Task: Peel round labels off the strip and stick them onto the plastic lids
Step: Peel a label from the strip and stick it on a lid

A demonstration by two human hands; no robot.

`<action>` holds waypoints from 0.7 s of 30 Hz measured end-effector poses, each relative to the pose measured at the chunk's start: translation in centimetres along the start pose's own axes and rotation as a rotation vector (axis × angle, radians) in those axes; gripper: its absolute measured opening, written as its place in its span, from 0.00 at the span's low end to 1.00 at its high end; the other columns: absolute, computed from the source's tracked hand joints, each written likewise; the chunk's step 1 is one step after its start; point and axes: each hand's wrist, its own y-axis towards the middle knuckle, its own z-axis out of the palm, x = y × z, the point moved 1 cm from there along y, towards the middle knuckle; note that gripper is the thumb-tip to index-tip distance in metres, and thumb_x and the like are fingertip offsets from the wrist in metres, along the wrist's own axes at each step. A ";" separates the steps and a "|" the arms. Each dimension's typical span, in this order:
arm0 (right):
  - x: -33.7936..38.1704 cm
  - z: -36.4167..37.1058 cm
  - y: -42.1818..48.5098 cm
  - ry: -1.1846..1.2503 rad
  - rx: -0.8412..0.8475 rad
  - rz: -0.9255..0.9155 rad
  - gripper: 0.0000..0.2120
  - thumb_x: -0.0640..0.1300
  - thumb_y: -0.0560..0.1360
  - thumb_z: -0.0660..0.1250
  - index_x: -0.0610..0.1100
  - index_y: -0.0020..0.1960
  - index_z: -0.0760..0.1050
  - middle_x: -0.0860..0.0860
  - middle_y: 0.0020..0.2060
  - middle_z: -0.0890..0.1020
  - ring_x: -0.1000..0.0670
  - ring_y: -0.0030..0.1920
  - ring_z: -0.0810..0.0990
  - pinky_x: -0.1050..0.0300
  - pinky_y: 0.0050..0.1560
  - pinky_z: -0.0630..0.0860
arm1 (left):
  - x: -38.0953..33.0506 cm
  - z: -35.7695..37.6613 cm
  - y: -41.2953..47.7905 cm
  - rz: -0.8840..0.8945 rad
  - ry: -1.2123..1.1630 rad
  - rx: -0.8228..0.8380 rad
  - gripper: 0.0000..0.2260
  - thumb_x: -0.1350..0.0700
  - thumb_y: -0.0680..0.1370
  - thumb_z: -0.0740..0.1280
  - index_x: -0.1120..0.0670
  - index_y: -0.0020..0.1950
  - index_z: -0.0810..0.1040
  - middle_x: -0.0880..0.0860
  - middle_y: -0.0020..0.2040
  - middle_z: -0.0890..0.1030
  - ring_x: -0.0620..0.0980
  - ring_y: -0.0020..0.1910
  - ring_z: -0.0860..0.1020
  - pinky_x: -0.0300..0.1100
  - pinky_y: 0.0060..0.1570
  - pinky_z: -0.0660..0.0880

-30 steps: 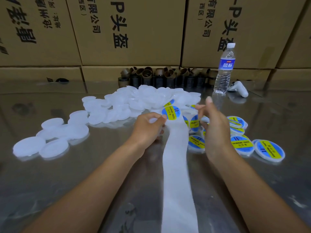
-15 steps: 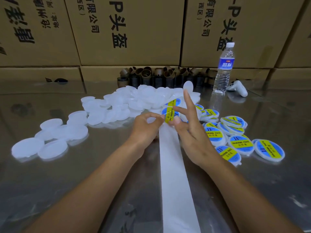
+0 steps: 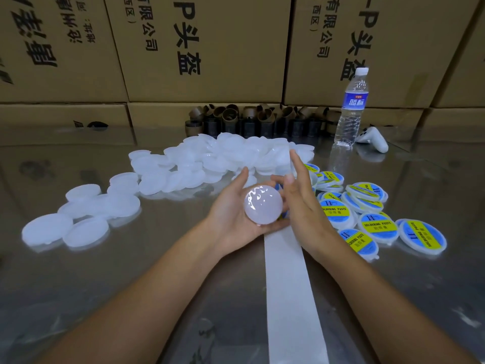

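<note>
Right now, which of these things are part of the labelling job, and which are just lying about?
Job: blank lid held in the left hand; pile of plain lids; labelled lids; white strip.
Lying about: water bottle; white controller; cardboard tubes; cartons behind.

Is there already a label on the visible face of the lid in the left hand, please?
No, the lid held in the left hand shows only a plain white face.
</note>
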 end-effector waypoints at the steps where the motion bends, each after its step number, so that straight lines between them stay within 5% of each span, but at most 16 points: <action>1: 0.1 0.0 0.0 0.002 -0.006 0.014 0.23 0.66 0.70 0.50 0.74 0.64 0.52 0.57 0.60 0.75 0.58 0.59 0.75 0.55 0.64 0.71 | 0.2 0.1 0.1 -0.031 0.036 0.033 0.32 0.37 0.79 0.51 0.61 0.70 0.71 0.62 0.70 0.70 0.60 0.67 0.71 0.59 0.66 0.67; 3: 0.1 -0.1 0.0 -0.006 -0.022 0.032 0.19 0.67 0.70 0.49 0.77 0.60 0.53 0.56 0.61 0.75 0.54 0.61 0.75 0.48 0.65 0.70 | 0.6 0.3 0.2 -0.059 0.105 0.047 0.33 0.35 0.79 0.49 0.60 0.68 0.73 0.62 0.71 0.68 0.61 0.71 0.67 0.61 0.71 0.61; 6: 0.0 -0.4 0.1 -0.050 -0.131 -0.034 0.15 0.62 0.76 0.52 0.74 0.62 0.58 0.55 0.58 0.75 0.58 0.57 0.75 0.55 0.61 0.72 | 0.6 0.2 0.4 -0.074 0.108 0.008 0.33 0.35 0.80 0.48 0.58 0.68 0.74 0.62 0.70 0.71 0.60 0.70 0.68 0.60 0.72 0.59; 9: 0.2 -1.1 0.4 -0.120 -0.311 -0.151 0.16 0.47 0.80 0.61 0.65 0.62 0.68 0.58 0.54 0.71 0.66 0.51 0.73 0.74 0.49 0.68 | 0.4 -0.1 0.6 -0.051 0.112 -0.057 0.33 0.35 0.79 0.49 0.59 0.72 0.68 0.63 0.66 0.75 0.61 0.62 0.75 0.61 0.69 0.64; 12: 0.5 -1.6 0.4 -0.102 -0.390 -0.148 0.21 0.36 0.75 0.65 0.63 0.55 0.73 0.60 0.55 0.68 0.64 0.54 0.73 0.67 0.53 0.71 | 0.1 -0.3 0.6 0.002 0.154 -0.111 0.31 0.36 0.79 0.51 0.59 0.65 0.74 0.60 0.53 0.81 0.58 0.50 0.81 0.57 0.59 0.73; 16: 1.0 -1.6 0.3 0.011 -0.327 -0.110 0.27 0.27 0.72 0.60 0.59 0.53 0.74 0.55 0.58 0.75 0.56 0.57 0.77 0.64 0.52 0.76 | 0.1 -0.5 0.7 0.016 0.198 -0.129 0.27 0.36 0.79 0.51 0.58 0.52 0.76 0.59 0.43 0.84 0.56 0.41 0.83 0.54 0.52 0.76; 21: 1.1 -1.4 0.3 0.168 -0.172 -0.057 0.26 0.26 0.74 0.59 0.57 0.55 0.72 0.51 0.49 0.81 0.54 0.46 0.83 0.63 0.38 0.79 | 0.2 -0.2 0.5 0.009 0.234 -0.122 0.28 0.36 0.80 0.49 0.57 0.53 0.75 0.60 0.47 0.82 0.57 0.44 0.81 0.53 0.56 0.75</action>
